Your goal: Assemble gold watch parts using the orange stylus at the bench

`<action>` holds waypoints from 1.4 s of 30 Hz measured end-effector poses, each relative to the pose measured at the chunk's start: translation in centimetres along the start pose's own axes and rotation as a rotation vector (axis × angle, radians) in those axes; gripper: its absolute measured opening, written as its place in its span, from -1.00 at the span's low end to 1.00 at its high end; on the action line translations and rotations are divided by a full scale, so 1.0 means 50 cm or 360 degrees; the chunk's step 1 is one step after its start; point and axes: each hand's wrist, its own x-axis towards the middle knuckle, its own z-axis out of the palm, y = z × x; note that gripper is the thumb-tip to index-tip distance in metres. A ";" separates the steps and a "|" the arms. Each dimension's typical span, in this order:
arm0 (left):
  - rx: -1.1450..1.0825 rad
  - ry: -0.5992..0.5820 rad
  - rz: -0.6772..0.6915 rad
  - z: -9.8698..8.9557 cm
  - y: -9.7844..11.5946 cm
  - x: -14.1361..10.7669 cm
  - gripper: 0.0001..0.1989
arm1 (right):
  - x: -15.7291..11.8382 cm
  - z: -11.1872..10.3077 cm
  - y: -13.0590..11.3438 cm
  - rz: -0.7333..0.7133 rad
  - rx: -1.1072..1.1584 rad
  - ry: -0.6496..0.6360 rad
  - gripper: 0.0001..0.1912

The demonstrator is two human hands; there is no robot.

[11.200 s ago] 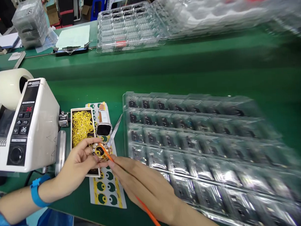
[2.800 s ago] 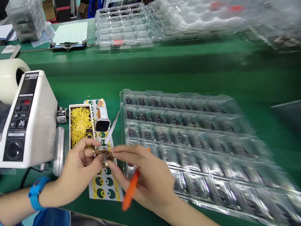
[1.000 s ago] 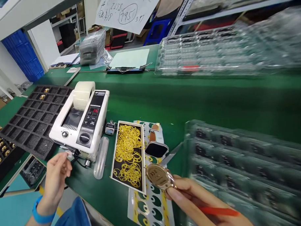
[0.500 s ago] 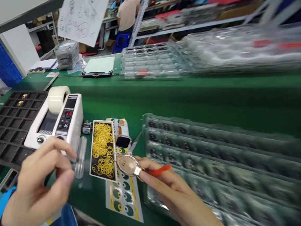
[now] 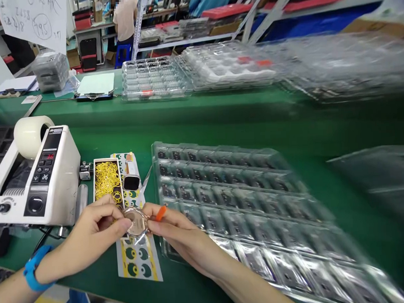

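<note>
A round rose-gold watch case (image 5: 135, 222) is held between both hands, above a sheet of yellow and white stickers (image 5: 139, 259). My left hand (image 5: 103, 223) pinches its left edge between thumb and fingers. My right hand (image 5: 173, 225) grips its right side, with an orange strip (image 5: 161, 213) sticking up at the fingers. Just behind is a narrow box of yellow rings (image 5: 106, 174). A square dark-faced watch (image 5: 131, 182) stands beside that box, on the sticker sheet.
At the left stands a white tape dispenser (image 5: 61, 169). A large clear tray with dark parts in its pockets (image 5: 223, 199) covers the right. More clear trays (image 5: 156, 75) and a clipboard (image 5: 95, 84) sit on the back ledge. Farther back, a person (image 5: 125, 17) is visible.
My left hand has moved right and taken hold of the watch case's edge. My right hand still holds the case. The view has swung to the right.
</note>
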 end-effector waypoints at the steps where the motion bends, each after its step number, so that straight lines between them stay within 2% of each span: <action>1: -0.0009 0.0013 -0.0004 0.001 -0.001 0.000 -0.68 | 0.000 0.000 0.000 0.0002 -0.0003 -0.0003 -0.57; 7: -0.0008 0.0065 -0.0007 0.009 -0.012 -0.001 -0.69 | 0.003 0.002 -0.001 0.0056 -0.0037 0.0011 -0.54; 20: 0.0125 0.0030 0.0043 0.012 -0.026 -0.006 -0.73 | 0.004 0.002 0.002 0.0074 -0.0127 0.0065 -0.51; 26: 0.0539 0.0176 0.0329 0.019 -0.027 -0.009 -0.75 | 0.003 -0.002 0.009 0.0000 -0.0178 0.0028 -0.53; 29: 0.0780 0.0307 0.0355 0.013 -0.029 -0.009 -0.76 | 0.004 -0.009 0.009 -0.0027 -0.0186 0.0055 -0.52; 32: 0.0751 0.0536 0.0412 0.004 -0.030 -0.010 -0.85 | 0.005 -0.014 0.006 -0.0091 -0.0226 0.0118 -0.51; 34: 0.0617 0.0607 0.0583 0.003 -0.030 -0.012 -0.91 | 0.005 -0.013 0.006 -0.0106 -0.0245 0.0103 -0.52; 39: 0.0466 0.0327 0.0963 0.014 -0.041 -0.009 -0.86 | 0.002 0.007 0.014 -0.0103 -0.0210 -0.0183 -0.54; 42: 0.0538 0.0280 0.1090 0.018 -0.047 -0.009 -0.87 | 0.001 0.015 0.019 -0.0126 -0.0141 -0.0316 -0.52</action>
